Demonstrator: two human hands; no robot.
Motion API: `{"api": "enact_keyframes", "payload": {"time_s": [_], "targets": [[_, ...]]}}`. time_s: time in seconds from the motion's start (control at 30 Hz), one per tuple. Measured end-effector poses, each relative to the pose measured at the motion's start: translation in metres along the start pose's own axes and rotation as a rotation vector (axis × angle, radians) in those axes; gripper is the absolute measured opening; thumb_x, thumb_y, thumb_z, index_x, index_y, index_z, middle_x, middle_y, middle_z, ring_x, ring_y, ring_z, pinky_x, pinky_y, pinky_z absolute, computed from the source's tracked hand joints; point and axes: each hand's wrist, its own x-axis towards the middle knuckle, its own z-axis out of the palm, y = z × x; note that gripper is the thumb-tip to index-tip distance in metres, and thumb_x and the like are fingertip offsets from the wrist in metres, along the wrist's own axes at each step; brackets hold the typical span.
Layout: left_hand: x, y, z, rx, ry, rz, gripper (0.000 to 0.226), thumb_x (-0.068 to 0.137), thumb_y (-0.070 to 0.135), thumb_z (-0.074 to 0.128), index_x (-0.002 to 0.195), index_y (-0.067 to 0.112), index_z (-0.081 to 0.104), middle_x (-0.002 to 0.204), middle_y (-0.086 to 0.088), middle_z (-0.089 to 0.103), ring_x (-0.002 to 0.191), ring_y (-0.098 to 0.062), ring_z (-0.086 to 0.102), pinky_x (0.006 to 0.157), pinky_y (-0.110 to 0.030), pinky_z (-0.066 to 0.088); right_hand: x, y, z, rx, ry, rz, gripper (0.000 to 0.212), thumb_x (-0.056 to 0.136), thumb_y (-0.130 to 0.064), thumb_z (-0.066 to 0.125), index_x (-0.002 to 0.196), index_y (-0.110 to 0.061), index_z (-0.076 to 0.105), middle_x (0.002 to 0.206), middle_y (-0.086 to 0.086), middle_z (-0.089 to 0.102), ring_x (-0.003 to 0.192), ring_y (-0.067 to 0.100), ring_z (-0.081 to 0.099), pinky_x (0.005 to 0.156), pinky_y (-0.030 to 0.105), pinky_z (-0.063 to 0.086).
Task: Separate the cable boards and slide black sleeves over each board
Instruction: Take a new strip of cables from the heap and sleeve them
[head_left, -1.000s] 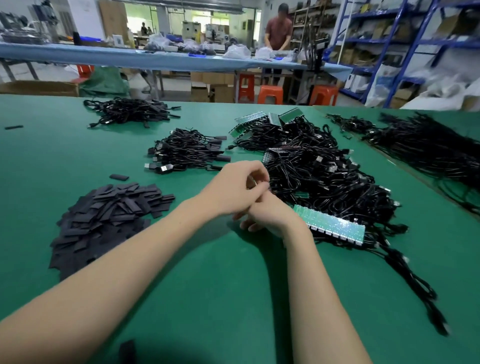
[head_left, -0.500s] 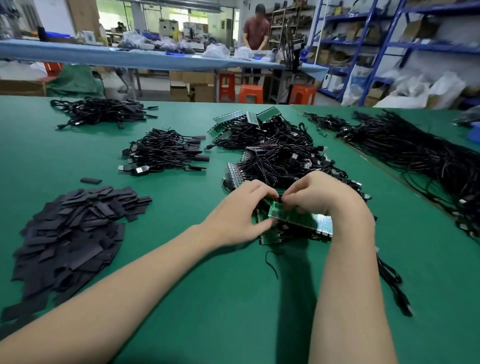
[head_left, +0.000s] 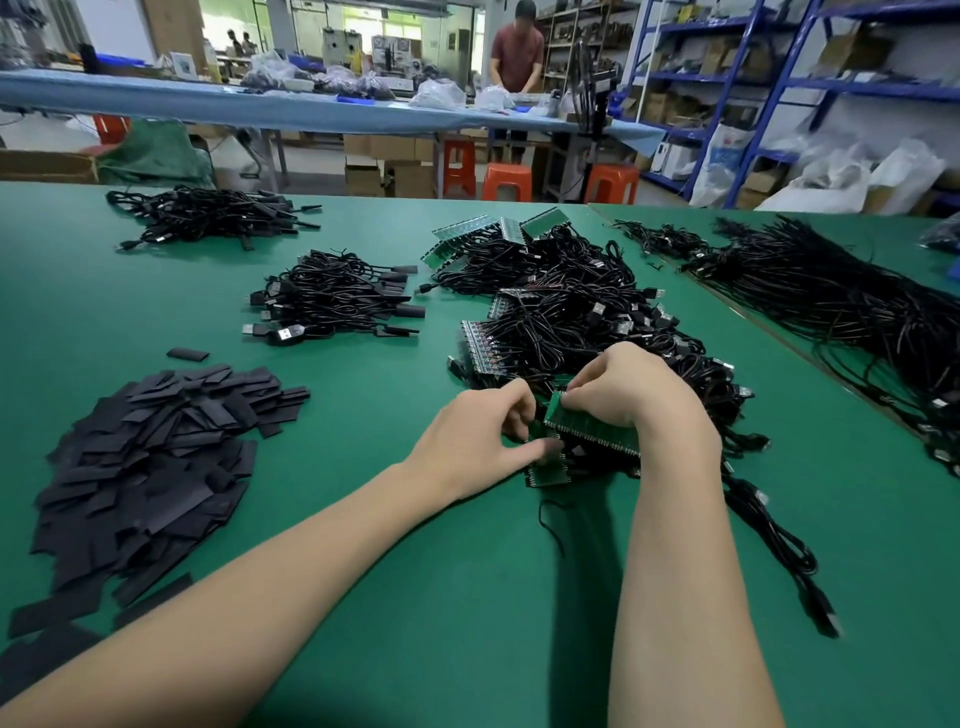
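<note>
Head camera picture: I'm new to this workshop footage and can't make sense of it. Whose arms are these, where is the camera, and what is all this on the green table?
The camera sits on a person's head, looking forward and down, so the two bare arms are the wearer's own. The left hand and right hand both grip a green strip of cable boards, fingers curled round it, at the near edge of a tangle of black cables. On the green table lie a heap of flat black sleeves at the left, smaller cable bundles farther back, and another long cable pile at the right. Behind, another person stands at a blue bench.
</note>
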Motion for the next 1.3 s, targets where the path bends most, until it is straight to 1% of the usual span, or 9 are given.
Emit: {"api": "enact_keyframes", "payload": {"time_s": [0.27, 0.37, 0.53, 0.8, 0.9, 1.0, 1.13, 1.23, 1.3], "targets": [[0.003, -0.006, 0.0, -0.174, -0.057, -0.077, 0.023, 0.088, 0.04, 0.077, 0.081, 0.021, 0.066, 0.077, 0.008, 0.067, 0.069, -0.004, 0.057, 0.066, -0.017, 0.044, -0.002, -0.015, -0.001, 0.232, 0.129, -0.215, 0.018, 0.093, -0.034, 0.066, 0.079, -0.024, 0.071, 0.071, -0.007, 0.064, 0.06, 0.009, 0.056, 0.053, 0.025, 0.038], [0.006, -0.005, -0.005, -0.322, -0.038, -0.22, 0.012, 0.091, 0.031, 0.074, 0.086, 0.021, 0.069, 0.078, 0.004, 0.071, 0.068, -0.005, 0.059, 0.07, -0.024, 0.049, -0.004, -0.025, -0.001, 0.394, 0.17, -0.242, 0.022, 0.093, -0.031, 0.067, 0.08, -0.015, 0.074, 0.056, -0.007, 0.059, 0.04, 0.006, 0.045, 0.042, 0.017, 0.037], [0.01, -0.007, -0.021, -0.905, 0.018, -0.453, 0.018, 0.101, 0.014, 0.059, 0.085, 0.007, 0.066, 0.073, -0.003, 0.073, 0.07, -0.018, 0.066, 0.075, -0.033, 0.056, -0.01, -0.042, 0.001, 0.715, 0.174, -0.269, 0.017, 0.092, -0.027, 0.071, 0.077, -0.02, 0.073, 0.075, 0.007, 0.07, 0.065, 0.018, 0.057, 0.067, 0.038, 0.054], [0.009, -0.013, -0.03, -1.283, 0.12, -0.631, 0.05, 0.099, 0.043, 0.055, 0.054, 0.021, 0.06, 0.072, 0.0, 0.066, 0.072, -0.015, 0.067, 0.079, -0.032, 0.056, -0.008, -0.057, -0.001, 1.044, 0.304, -0.272, 0.006, 0.093, -0.026, 0.072, 0.088, -0.027, 0.069, 0.079, -0.02, 0.066, 0.061, -0.017, 0.058, 0.051, 0.001, 0.041], [0.008, -0.016, -0.033, -1.35, 0.166, -0.672, 0.046, 0.1, 0.043, 0.055, 0.061, 0.017, 0.051, 0.071, 0.001, 0.059, 0.065, -0.013, 0.058, 0.069, -0.027, 0.052, -0.015, -0.059, -0.003, 1.174, 0.268, -0.196, 0.018, 0.093, -0.026, 0.072, 0.108, -0.017, 0.073, 0.102, -0.002, 0.075, 0.09, 0.011, 0.067, 0.082, 0.027, 0.053], [0.008, -0.009, -0.036, -1.281, 0.168, -0.682, 0.042, 0.099, 0.044, 0.056, 0.066, 0.018, 0.049, 0.069, 0.001, 0.057, 0.068, -0.016, 0.054, 0.069, -0.027, 0.05, -0.017, -0.058, -0.005, 1.241, 0.259, -0.152, 0.018, 0.093, -0.027, 0.072, 0.108, -0.016, 0.073, 0.113, 0.009, 0.074, 0.094, 0.024, 0.06, 0.087, 0.041, 0.047], [0.009, 0.019, -0.041, -1.25, 0.101, -0.507, 0.044, 0.089, 0.059, 0.061, 0.087, 0.015, 0.062, 0.078, -0.001, 0.068, 0.074, -0.017, 0.065, 0.074, -0.03, 0.055, -0.014, -0.06, 0.002, 1.186, 0.258, -0.14, 0.016, 0.093, -0.024, 0.072, 0.105, -0.014, 0.073, 0.107, 0.011, 0.074, 0.087, 0.021, 0.062, 0.087, 0.04, 0.053], [0.012, 0.037, -0.043, -1.2, 0.039, -0.452, 0.042, 0.093, 0.037, 0.068, 0.12, 0.005, 0.065, 0.109, -0.01, 0.072, 0.096, -0.023, 0.065, 0.097, -0.045, 0.053, -0.011, -0.063, 0.009, 1.139, 0.242, -0.13, 0.006, 0.093, -0.02, 0.072, 0.097, -0.016, 0.072, 0.099, 0.006, 0.073, 0.084, 0.017, 0.064, 0.081, 0.033, 0.054], [0.012, 0.041, -0.045, -1.197, 0.026, -0.509, 0.035, 0.094, 0.02, 0.069, 0.124, 0.003, 0.064, 0.117, -0.016, 0.071, 0.101, -0.027, 0.064, 0.102, -0.046, 0.052, -0.01, -0.06, 0.01, 1.079, 0.218, -0.148, 0.005, 0.092, -0.022, 0.072, 0.088, -0.024, 0.07, 0.093, -0.001, 0.072, 0.082, 0.013, 0.064, 0.077, 0.029, 0.054]]}}
